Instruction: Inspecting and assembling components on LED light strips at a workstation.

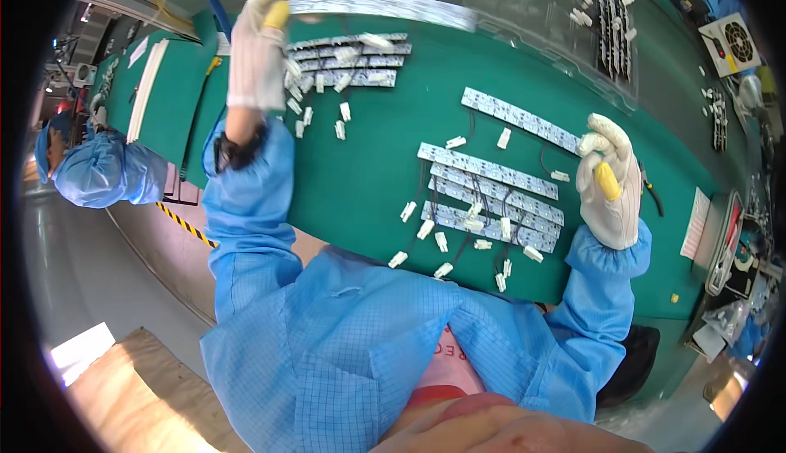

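Note:
My left hand point(260, 47), in a white glove with a yellow cover on the thumb, reaches to the far left. Its bent fingers and thumb close about the left end of a long pale LED board panel point(385, 6); the grip there is slightly blurred. At the right, my gloved right hand point(610, 181) has its fingertips pinched at the right end of a single LED strip point(524, 119) with wired white connectors. Nearer me lies a group of LED strips point(491, 173) with black leads and white plugs. More wired strips point(348, 61) lie beside my left hand.
A clear plastic tray point(532, 11) stands at the back, with wired strips point(614, 23) at its right. Pliers point(651, 189) lie beyond my right hand. A small fan unit point(731, 43) is at the far right. Another person in blue point(106, 166) sits at the left.

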Tool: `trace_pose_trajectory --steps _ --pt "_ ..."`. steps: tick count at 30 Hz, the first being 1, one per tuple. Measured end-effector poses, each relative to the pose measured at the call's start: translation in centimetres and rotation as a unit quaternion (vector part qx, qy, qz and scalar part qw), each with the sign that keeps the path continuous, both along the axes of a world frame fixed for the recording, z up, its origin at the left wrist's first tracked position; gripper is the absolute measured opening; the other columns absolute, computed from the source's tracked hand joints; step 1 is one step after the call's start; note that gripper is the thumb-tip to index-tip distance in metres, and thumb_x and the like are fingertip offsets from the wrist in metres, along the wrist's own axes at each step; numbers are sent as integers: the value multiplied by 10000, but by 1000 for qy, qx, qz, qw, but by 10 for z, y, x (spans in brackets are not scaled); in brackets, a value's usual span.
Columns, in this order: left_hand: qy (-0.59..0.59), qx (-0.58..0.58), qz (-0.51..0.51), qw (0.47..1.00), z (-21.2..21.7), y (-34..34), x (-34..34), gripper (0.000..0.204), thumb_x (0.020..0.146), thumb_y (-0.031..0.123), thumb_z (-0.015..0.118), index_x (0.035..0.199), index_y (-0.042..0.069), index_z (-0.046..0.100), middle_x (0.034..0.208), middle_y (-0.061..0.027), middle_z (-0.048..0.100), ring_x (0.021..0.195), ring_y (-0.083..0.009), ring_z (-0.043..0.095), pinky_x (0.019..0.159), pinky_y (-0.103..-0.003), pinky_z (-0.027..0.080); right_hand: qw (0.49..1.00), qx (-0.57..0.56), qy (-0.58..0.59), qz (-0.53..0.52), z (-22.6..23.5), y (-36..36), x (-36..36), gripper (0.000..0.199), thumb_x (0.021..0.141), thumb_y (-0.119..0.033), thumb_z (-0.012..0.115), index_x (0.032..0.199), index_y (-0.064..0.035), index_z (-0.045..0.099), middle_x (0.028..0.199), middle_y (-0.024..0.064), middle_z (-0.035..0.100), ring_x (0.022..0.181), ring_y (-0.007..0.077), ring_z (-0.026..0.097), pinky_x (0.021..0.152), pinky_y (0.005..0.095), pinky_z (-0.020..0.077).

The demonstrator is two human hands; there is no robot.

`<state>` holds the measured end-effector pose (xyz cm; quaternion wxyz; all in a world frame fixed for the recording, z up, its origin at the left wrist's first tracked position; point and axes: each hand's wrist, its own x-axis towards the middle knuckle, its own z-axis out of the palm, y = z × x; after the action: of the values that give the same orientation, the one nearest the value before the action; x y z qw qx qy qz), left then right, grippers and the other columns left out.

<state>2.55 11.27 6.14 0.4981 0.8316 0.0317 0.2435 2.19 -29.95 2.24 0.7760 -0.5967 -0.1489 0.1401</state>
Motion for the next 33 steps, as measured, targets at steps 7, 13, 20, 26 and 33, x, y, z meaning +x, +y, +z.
trace_pose_trajectory --steps 7,13,20,26,33 --pt "139 499 118 847 -48 79 31 357 811 113 593 1158 46 549 1169 -112 581 1110 -249 525 979 -396 352 999 -2 -24 -27 -5 2 7 543 866 -290 614 1263 24 415 951 57 567 585 49 486 461 133 338" --pt "138 380 -269 874 -28 31 3 1037 537 289 812 1405 125 270 1337 -150 409 1235 -356 389 1050 -503 261 984 -67 -103 -128 -11 -3 14 504 912 -379 528 1228 9 464 855 5 575 565 28 445 470 156 326" --pt "184 408 -217 867 -37 8 -8 1017 566 168 814 1413 140 252 1344 -186 322 1297 -437 266 1047 -552 267 936 -184 -150 -259 -23 -13 28 549 880 -473 542 1156 1 527 782 1 565 555 39 452 478 169 343" --pt "226 535 -277 765 -24 2 -1 776 697 28 651 1368 277 352 1432 -164 211 1322 -477 188 1004 -649 246 906 -235 -207 -284 -39 -27 40 401 907 -379 537 1129 -45 545 771 17 565 567 55 481 517 179 388" --pt "81 561 -230 791 -19 -2 -1 588 723 111 600 1283 188 438 1403 -168 278 1319 -511 159 969 -722 163 909 -256 -141 -298 -56 -38 55 431 846 -391 545 1091 -37 573 712 6 552 526 42 459 463 175 361"
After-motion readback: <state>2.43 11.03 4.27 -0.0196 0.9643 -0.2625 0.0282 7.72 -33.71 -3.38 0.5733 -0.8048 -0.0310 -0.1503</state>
